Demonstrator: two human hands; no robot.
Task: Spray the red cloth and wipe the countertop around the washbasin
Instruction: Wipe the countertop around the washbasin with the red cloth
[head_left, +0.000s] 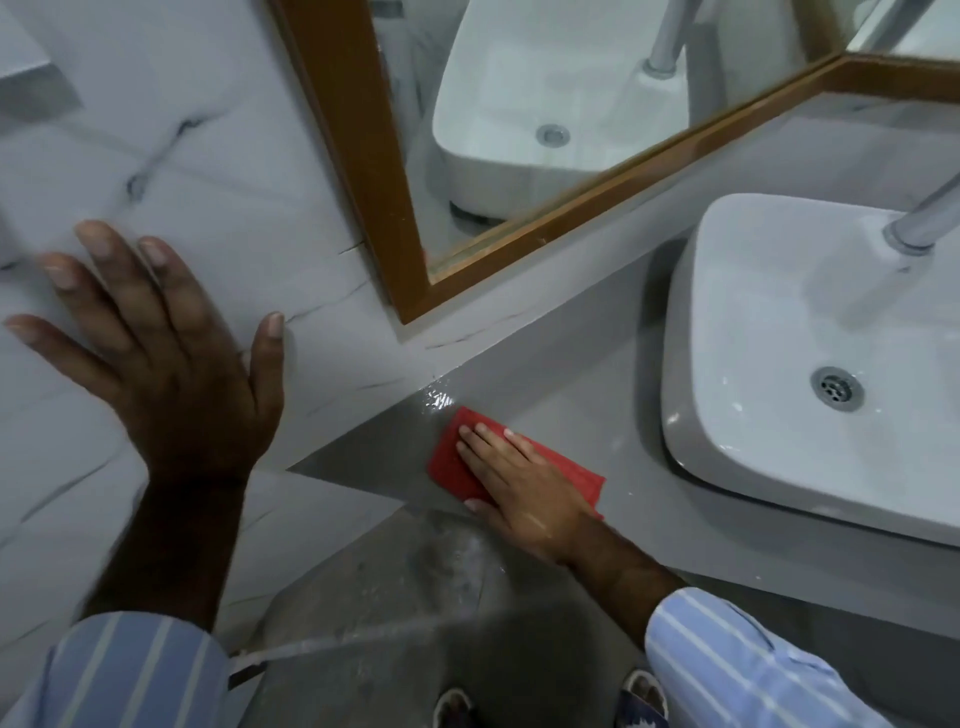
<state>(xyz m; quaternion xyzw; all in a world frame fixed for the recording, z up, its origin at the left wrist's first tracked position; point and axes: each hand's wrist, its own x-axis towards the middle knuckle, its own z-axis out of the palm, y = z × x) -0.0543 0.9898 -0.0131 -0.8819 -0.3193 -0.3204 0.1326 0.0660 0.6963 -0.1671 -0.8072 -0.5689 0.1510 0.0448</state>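
Red cloth (514, 470) lies flat under my right hand (519, 480), fingers spread and pressing it onto the grey desk (597, 374) near the left corner, just beside the wall. My left hand (156, 358) is open, palm flat against the marble wall tile (208, 130), holding nothing. A wet sheen (436, 400) shows just beyond the cloth. To wipe well, I judge I should keep the palm flat, sweep overlapping strokes toward the washbasin (810, 364), and work along its base and the mirror frame (571, 208).
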